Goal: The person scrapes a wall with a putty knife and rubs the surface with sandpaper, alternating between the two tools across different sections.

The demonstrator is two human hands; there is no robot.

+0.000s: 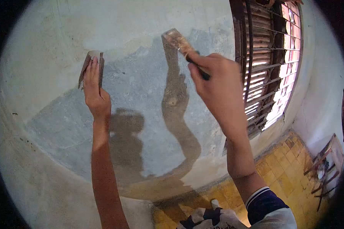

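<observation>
My right hand (219, 78) is closed around the dark handle of a putty knife (178, 41), its flat blade stained rusty brown. The blade's end is up at the top of a grey patch on the wall (141, 82). On the left, my left hand (93, 86) lies with fingers stretched up along a sheet of sandpaper (85, 68), holding it against the wall at the patch's upper left. The sheet's edges curl out on both sides of the fingers. Shadows of my arm and head fall across the grey patch.
A barred window (273, 57) with slats is set in the wall on the right. Below is a yellow tiled floor (281, 168). A wooden chair-like frame (326, 164) with something pale on it stands at the lower right.
</observation>
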